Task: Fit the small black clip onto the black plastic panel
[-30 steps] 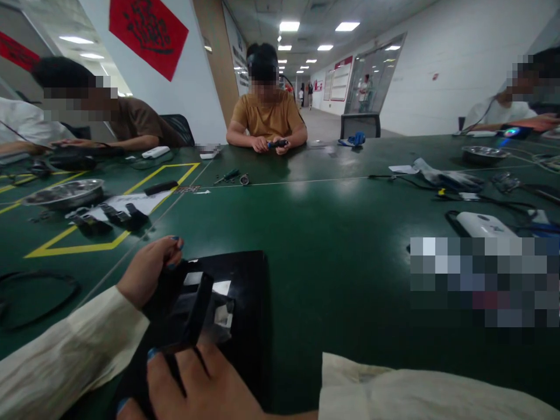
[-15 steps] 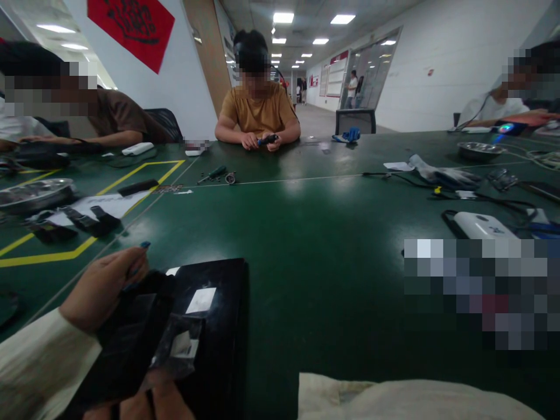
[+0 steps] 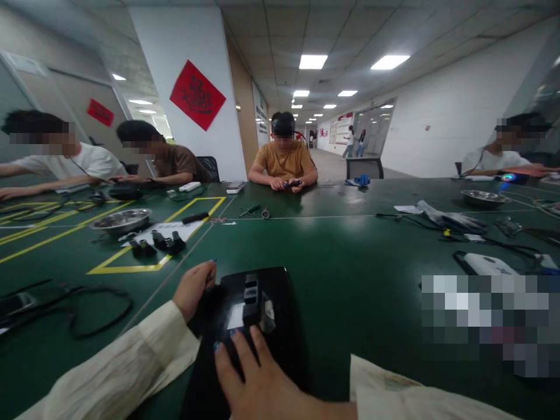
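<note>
A flat black panel, shaped like a closed laptop, lies on the table before me. On it is a small black block with slot-like openings, between a white label and a small clear plastic bag. My right hand reaches over the panel's near part, fingers spread, fingertips just short of the block. My left hand is closed at the panel's left edge. What its fingers hold, if anything, is hidden.
Black fittings and a metal bowl stand at the left, near a black cable. A screwdriver lies farther off. At the right are a white device and another bowl. Several people sit around the table.
The view has swung up and left. My right hand, earlier low by a dark box-like thing, is now spread over the panel. The slotted block now shows on the panel. My left hand stays closed.
</note>
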`<state>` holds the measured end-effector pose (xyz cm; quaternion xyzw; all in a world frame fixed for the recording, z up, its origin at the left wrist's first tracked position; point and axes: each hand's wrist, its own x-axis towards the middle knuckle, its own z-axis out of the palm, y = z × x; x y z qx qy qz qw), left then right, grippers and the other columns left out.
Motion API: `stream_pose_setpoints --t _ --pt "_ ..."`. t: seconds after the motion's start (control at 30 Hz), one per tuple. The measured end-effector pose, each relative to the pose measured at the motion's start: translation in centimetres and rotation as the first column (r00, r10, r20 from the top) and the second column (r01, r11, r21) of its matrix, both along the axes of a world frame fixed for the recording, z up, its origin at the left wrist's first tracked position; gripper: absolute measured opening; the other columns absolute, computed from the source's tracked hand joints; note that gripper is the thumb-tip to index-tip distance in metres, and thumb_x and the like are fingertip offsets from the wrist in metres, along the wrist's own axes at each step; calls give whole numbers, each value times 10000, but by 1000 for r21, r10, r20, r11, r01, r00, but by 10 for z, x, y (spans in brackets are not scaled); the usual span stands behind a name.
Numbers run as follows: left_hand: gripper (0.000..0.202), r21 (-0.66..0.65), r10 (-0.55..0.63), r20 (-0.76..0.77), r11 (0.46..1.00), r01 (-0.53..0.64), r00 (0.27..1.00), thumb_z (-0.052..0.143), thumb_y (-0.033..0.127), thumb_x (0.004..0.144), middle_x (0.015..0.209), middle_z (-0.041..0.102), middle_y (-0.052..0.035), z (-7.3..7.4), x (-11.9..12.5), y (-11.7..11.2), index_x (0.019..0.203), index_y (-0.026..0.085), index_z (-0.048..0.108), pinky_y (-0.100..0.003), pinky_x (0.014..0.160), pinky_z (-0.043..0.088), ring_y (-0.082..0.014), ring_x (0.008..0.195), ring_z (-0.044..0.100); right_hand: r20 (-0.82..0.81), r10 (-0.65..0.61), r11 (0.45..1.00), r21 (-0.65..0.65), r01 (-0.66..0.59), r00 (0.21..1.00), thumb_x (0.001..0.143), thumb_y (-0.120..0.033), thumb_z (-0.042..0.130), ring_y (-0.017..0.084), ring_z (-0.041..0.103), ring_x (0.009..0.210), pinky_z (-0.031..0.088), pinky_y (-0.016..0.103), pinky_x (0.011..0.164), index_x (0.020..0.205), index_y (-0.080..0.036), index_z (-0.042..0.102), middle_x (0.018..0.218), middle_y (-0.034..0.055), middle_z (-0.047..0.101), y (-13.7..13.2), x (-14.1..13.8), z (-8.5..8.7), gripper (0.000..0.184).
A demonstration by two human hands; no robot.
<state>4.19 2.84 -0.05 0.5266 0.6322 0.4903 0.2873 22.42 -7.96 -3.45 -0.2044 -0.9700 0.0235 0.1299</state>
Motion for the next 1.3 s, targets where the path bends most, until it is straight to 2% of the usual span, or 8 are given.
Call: stream_pose_setpoints --t 0.1,0.23,0.37,0.53,0.7,0.9,1.03,1.3 --pt "331 -3 -22 73 1000 22 997 400 435 720 370 336 67 -9 -9 2 503 189 365 -214 445 271 -83 387 304 44 101 994 42 -102 994 906 -373 298 393 214 1281 253 618 941 1303 -305 345 1423 158 243 5 20 29 405" --pt "332 16 -47 124 999 45 991 416 446 716 369 333 73 -13 -13 2 512 187 372 -210 436 264 -82 383 312 83 1 1000 -10 0 997 882 -364 341 370 225 1284 207 598 970 1309 -320 335 1400 148 281 7 33 47 429" --pt "321 31 -52 151 998 48 987 426 440 703 369 327 75 -13 -13 -1 508 187 386 -208 422 263 -80 366 313 82 -205 977 -35 208 975 821 -444 416 408 222 1271 123 637 966 1312 -266 353 1371 169 326 7 28 39 526" --pt "324 38 -59 165 998 53 985 426 465 671 366 332 72 -14 -17 -1 504 189 389 -211 422 271 -85 362 319 55 -389 918 -59 392 919 744 -678 365 479 200 1249 126 699 899 1305 -385 339 1362 138 352 10 9 22 633" --pt "338 43 -72 157 997 66 985 424 484 671 371 338 70 -14 -19 -1 510 189 391 -210 425 271 -86 370 321 100 -457 885 -50 463 884 752 -642 404 453 187 1265 113 681 914 1263 -375 414 1394 123 307 23 9 19 577" --pt "339 48 -101 145 994 95 984 426 478 684 384 360 61 -12 -17 -5 516 184 407 -214 429 273 -88 380 333 227 -509 836 -101 540 830 781 -603 381 415 134 1294 116 639 950 1321 -349 339 1426 113 238 58 39 30 598" --pt "345 52 -80 165 996 72 983 437 480 680 382 364 61 -12 -17 -5 509 182 414 -209 424 274 -86 377 332 269 -617 738 -129 662 740 815 -589 303 405 90 1306 80 640 951 1345 -368 278 1464 98 150 85 72 32 574" --pt "373 36 -69 177 997 64 982 460 518 657 382 366 59 -14 -19 -3 504 181 419 -208 416 277 -89 375 344 356 -835 430 -53 901 420 830 -477 319 398 173 1289 229 638 877 1333 -429 257 1462 78 164 148 156 20 509"
